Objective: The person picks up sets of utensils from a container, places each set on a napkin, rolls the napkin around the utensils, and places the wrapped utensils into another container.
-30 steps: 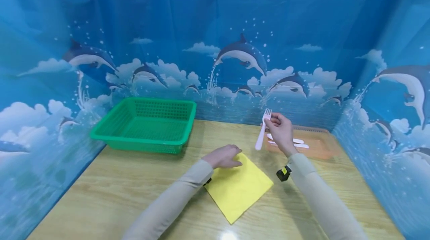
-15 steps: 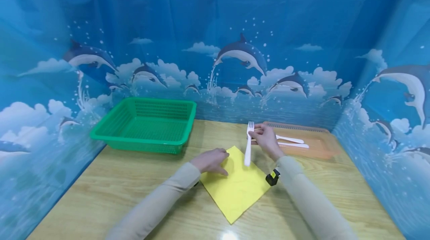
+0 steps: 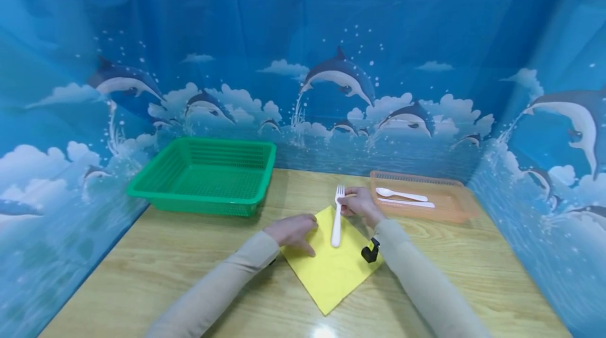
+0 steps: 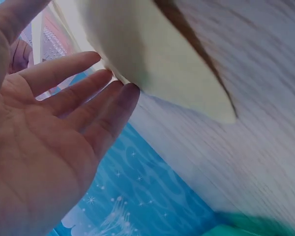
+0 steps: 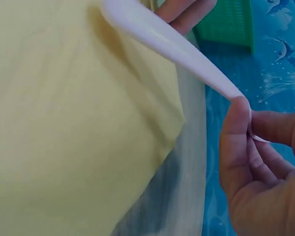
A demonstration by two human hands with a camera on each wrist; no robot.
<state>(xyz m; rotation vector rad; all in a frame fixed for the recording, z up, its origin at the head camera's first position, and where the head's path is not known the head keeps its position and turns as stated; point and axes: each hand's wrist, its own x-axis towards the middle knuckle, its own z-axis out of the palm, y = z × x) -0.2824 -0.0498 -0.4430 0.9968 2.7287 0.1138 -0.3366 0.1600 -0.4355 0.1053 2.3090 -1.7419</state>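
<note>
While my right hand (image 3: 362, 205) pinches the white fork (image 3: 336, 226) above the yellow cloth (image 3: 331, 275), my left hand (image 3: 291, 230) lies extended at the cloth's left edge; placement appears underway, likely requiring level lowering.

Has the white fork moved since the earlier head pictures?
Yes: in the head view the white fork, pinched by the right hand, has moved left and down, away from the orange tray, over the yellow cloth.
</note>
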